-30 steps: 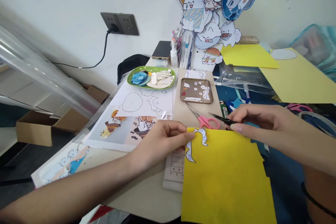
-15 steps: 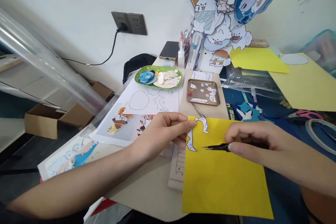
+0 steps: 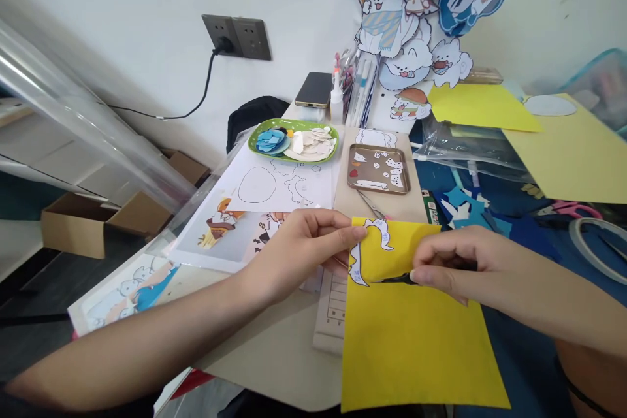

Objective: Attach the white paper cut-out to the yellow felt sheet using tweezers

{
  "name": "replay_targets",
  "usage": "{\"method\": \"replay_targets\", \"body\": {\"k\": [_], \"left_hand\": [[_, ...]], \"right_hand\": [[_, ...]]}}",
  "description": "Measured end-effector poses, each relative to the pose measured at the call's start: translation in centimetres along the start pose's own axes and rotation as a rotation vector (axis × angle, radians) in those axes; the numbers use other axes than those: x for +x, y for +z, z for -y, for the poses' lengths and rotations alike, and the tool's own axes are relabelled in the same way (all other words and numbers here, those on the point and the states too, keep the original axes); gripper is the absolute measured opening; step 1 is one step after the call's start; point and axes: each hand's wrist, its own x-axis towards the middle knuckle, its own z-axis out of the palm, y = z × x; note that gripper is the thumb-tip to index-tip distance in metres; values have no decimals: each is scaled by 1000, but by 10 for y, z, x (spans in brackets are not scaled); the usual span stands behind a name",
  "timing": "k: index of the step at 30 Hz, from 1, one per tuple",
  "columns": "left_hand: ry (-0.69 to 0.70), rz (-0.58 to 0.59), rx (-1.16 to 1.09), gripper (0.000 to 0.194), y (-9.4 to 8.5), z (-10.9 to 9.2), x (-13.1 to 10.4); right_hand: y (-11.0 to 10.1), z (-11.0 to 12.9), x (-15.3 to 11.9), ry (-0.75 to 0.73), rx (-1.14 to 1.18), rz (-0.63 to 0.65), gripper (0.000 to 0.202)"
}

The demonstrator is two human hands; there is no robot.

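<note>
Yellow sheet (image 3: 416, 353): we see it by the worktop's (image 3: 264, 346) near edge, upper left corner pinched in the left hand (image 3: 313, 241), thumb overlapping the curved white paper (image 3: 381, 232) at that corner; one piece or two, we can't tell. Right hand (image 3: 458, 264) pinches black tweezers (image 3: 402, 279) over the sheet, tips just beside the white paper's lower end. Tips spread or together: too small for us to tell. Sheet's lower part runs nearer us than both hands.
</note>
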Motion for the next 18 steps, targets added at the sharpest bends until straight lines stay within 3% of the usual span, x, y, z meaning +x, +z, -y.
{"method": "replay_targets", "body": {"k": [18], "left_hand": [[-13, 10, 21, 16, 0, 4, 1]], "right_hand": [[3, 2, 2, -55, -36, -9, 38]]}}
